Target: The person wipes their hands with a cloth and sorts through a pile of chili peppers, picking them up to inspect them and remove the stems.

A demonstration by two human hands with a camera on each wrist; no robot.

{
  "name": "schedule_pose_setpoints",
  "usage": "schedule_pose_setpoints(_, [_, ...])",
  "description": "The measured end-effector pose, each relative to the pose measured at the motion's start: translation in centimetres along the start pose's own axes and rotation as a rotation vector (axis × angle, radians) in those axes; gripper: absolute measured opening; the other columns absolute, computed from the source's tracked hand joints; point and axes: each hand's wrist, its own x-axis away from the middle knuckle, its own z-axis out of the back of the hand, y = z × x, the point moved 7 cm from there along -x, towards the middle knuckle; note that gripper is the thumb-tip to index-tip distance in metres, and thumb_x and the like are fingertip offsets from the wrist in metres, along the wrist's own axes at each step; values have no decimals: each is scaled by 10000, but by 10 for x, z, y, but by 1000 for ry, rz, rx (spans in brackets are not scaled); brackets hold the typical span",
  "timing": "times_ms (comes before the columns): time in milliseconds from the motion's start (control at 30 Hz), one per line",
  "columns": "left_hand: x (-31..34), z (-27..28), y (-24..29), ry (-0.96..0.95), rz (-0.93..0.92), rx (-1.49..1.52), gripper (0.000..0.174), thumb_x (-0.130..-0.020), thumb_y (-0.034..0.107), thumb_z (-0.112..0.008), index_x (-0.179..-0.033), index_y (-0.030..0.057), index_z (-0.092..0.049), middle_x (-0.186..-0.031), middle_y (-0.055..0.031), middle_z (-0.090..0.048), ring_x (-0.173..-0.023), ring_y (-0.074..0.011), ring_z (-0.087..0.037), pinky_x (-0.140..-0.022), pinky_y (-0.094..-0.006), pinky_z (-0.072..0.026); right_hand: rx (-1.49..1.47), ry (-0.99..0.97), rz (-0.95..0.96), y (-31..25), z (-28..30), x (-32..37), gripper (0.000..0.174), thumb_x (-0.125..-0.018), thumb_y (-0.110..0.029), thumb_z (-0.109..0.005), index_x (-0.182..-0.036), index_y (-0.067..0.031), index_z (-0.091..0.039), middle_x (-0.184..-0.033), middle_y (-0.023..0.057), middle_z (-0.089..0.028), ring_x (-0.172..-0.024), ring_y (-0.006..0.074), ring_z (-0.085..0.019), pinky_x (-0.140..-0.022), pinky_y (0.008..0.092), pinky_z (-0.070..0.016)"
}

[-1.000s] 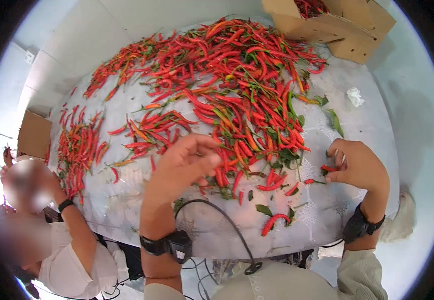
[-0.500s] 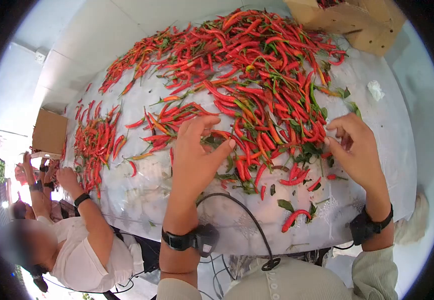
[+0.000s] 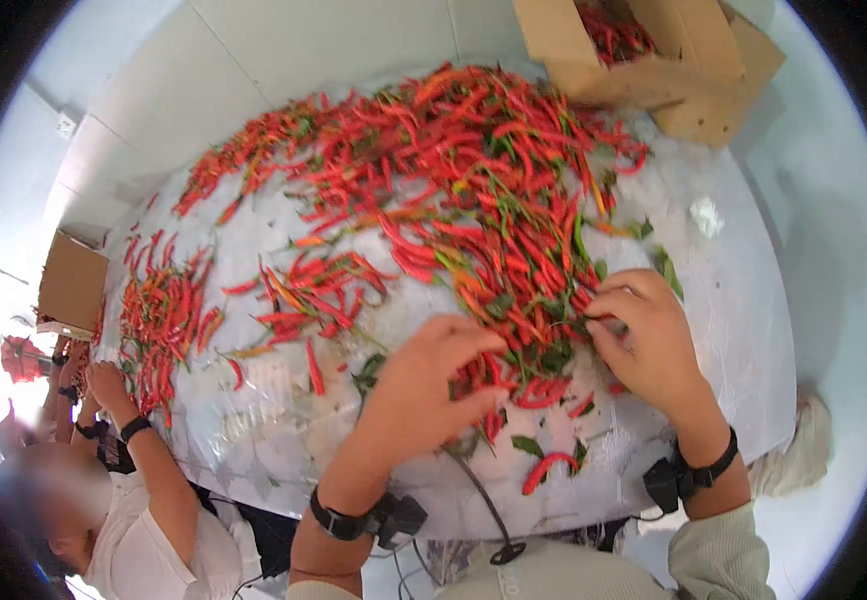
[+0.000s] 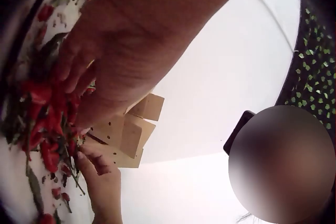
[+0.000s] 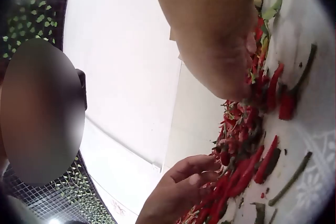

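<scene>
A big heap of red chili peppers [image 3: 514,260], mixed with green stems and leaves, covers the middle of the table. My left hand [image 3: 434,390] lies low at the heap's near edge, thumb and fingers spread apart on either side of a few chilies. In the left wrist view its fingertips overlap red chilies [image 4: 51,116]. My right hand [image 3: 646,340] reaches in from the right, fingers bent, with the fingertips at the heap's right edge. Whether it pinches a chili I cannot tell. Close in front of both hands lies a loose curved chili [image 3: 551,472].
An open cardboard box [image 3: 704,115] with chilies inside stands at the back right. Crumpled white paper [image 3: 706,216] lies near it. Smaller chili piles [image 3: 169,320] spread to the left, where another person [image 3: 154,500] works beside a second box [image 3: 72,282]. A black cable [image 3: 479,495] crosses the front edge.
My right hand has left a small chili at the table's right side and moved left to the heap. The left hand has come down and nearer to the heap's front edge.
</scene>
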Motion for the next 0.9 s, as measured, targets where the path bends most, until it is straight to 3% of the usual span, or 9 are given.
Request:
schedule_pose_setpoints(100, [-3, 5, -3, 22, 50, 85, 332, -776, 151, -736, -1078, 57, -637, -900, -87, -621, -774, -169, -617, -695, -289, -484, 31, 72, -11, -6, 5, -3, 338, -692, -41, -694, -1022, -71, -626, -1103, 130, -570, -1025, 340, -542, -888, 423, -449])
schedule_pose_setpoints(233, [2, 7, -21, 155, 186, 277, 295, -802, 131, -716, -1083, 80, -643, -748, -43, -613, -629, -94, -574, -569, -238, -452, 18, -52, 127, -41, -13, -7, 488, -725, -92, -700, -1198, -111, -582, -1218, 143, -538, -1138, 345, -507, -967, 428, -424])
schedule_pose_setpoints(333, [2, 12, -16, 201, 222, 277, 291, -812, 136, -707, -1092, 88, -643, -687, -23, -580, -558, -74, -508, -531, -227, -421, 27, -165, 262, -64, -28, -6, 476, -754, -157, -697, -1213, -125, -578, -1241, 130, -529, -1175, 335, -486, -989, 469, -398])
schedule_pose_setpoints(367, [4, 10, -15, 174, 238, 209, 293, -811, 142, -707, -1091, 87, -641, -663, -22, -563, -543, -80, -492, -519, -235, -407, 74, -200, 252, -66, -31, -4, 441, -781, -220, -682, -1204, -138, -589, -1210, 104, -560, -1187, 310, -482, -1015, 502, -357])
schedule_pose_setpoints(533, [3, 8, -17, 135, 195, -125, 257, -792, 180, -721, -1015, 74, -650, -558, -23, -471, -492, -107, -437, -473, -280, -343, 122, -182, 204, -49, -16, -3, 207, -779, -230, -676, -939, -99, -657, -1000, 73, -625, -1116, 289, -513, -1008, 494, -342])
schedule_pose_setpoints(667, [1, 9, -15, 84, 193, -57, 206, -757, 192, -744, -889, 62, -653, -543, -31, -442, -488, -113, -420, -467, -294, -328, 183, -126, 100, -26, -7, -2, 141, -748, -211, -677, -779, -79, -638, -887, 76, -611, -1029, 296, -533, -974, 474, -361])
schedule_pose_setpoints(733, [2, 11, -17, 92, 203, -75, 189, -742, 183, -754, -838, 58, -649, -542, -25, -430, -488, -110, -409, -466, -290, -323, 214, -17, 74, -23, -3, -3, 141, -717, -163, -689, -815, -78, -636, -882, 81, -597, -991, 300, -544, -941, 452, -386])
schedule_pose_setpoints(900, [0, 14, -18, 136, 239, -24, 315, -721, 78, -725, -1021, 78, -627, -576, -12, -446, -499, -108, -408, -476, -266, -327, 129, 82, 82, -26, -3, -7, 221, -704, -132, -711, -911, -88, -645, -929, 82, -590, -995, 300, -544, -909, 434, -412])
